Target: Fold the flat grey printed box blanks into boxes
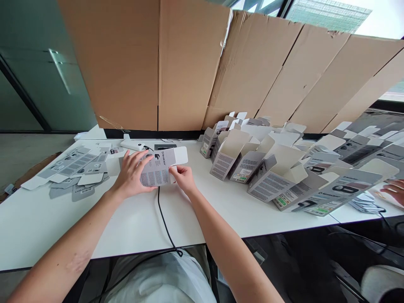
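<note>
A grey and white printed carton [158,168] is between my two hands, lying sideways a little above the white table. My left hand [134,170] grips its left end, with the thumb along the lower edge and the fingers over the top. At the right end, my right hand [183,176] pinches a small white flap near the lower corner. A larger white end flap [181,155] sticks out above that hand. On the left lie several flat, unfolded cartons [78,164] in an overlapping pile.
Many opened cartons [236,153] stand crowded on the right of the table [189,223]. A black cable [162,212] runs over the front edge. Tall cardboard panels [189,63] rise behind. Another person's hand [394,191] shows at the far right, by some stacked papers [366,203].
</note>
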`<state>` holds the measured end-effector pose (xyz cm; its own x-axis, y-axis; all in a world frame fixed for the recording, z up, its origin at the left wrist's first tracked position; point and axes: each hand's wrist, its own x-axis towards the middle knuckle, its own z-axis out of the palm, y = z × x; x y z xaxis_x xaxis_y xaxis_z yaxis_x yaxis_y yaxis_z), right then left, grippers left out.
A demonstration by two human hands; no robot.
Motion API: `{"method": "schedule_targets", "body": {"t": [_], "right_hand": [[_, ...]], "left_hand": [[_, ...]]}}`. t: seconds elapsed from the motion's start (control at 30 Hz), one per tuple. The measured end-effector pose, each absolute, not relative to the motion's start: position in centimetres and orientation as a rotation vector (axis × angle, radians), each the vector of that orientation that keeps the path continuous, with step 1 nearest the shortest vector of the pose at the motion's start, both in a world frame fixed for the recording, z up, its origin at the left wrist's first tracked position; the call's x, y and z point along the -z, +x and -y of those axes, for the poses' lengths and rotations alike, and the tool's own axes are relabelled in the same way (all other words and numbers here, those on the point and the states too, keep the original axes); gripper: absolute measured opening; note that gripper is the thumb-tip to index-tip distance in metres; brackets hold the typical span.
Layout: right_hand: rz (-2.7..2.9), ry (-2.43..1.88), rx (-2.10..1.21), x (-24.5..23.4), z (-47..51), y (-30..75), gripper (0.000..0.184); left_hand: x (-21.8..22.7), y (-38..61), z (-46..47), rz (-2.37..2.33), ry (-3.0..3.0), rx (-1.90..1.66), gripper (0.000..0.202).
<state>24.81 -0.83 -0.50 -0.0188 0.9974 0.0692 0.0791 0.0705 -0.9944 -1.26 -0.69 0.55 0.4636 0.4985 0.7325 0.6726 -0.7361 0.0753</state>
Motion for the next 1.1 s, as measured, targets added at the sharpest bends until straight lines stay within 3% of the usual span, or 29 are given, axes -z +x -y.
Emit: {"method": "schedule_targets", "body": {"t": [0.73,1.1], "right_hand": [[1.285,-1.211,-1.207,0.62,0.37,25.1,0.054],[1.309,-1.202,-1.121,0.43,0.24,25.3,0.037]], "left_hand": [[-0.27,-1.06,0.5,1.035,-2.48,1.118,0.123],[-0.06,-1.19,0.27,1.105,-2.544,1.086,0.123]]}}
